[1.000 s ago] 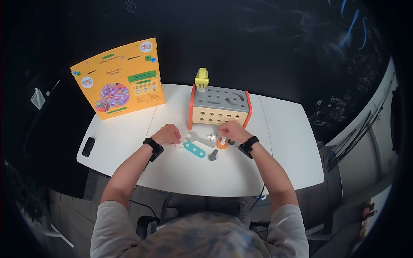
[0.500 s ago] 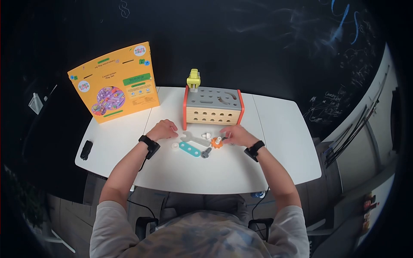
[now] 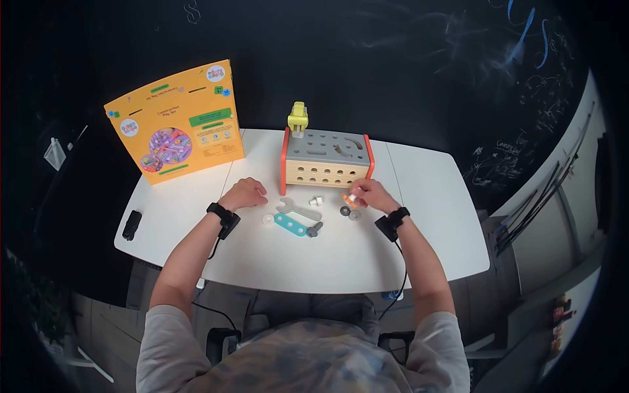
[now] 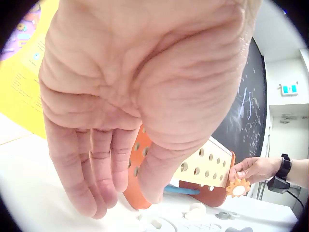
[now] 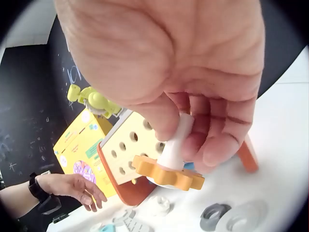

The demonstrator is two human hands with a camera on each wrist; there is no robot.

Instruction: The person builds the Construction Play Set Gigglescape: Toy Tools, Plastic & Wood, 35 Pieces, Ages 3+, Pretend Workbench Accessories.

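My right hand (image 3: 371,195) pinches a white bolt (image 5: 176,145) that carries an orange gear (image 5: 166,175), held above the table in front of the toy workbench (image 3: 325,171). Relaxed and holding nothing, my left hand (image 3: 244,194) hovers left of a grey wrench (image 3: 300,210). Around the wrench lie a turquoise strip with holes (image 3: 290,224), a dark grey bolt (image 3: 314,229), a white ring (image 3: 268,219) and a white bolt piece (image 3: 316,201). A dark ring (image 3: 345,211) and a lighter grey ring (image 3: 354,215) sit below my right hand.
A yellow box (image 3: 175,124) stands upright at the back left. On the workbench's left end is a lime-green piece (image 3: 298,118). A black object (image 3: 132,224) lies near the left edge of the white table (image 3: 432,216), with a blackboard behind.
My right hand has taken hold of the orange gear with its white bolt and lifted it up and to the right, uncovering the two rings. My left hand has shifted slightly left.
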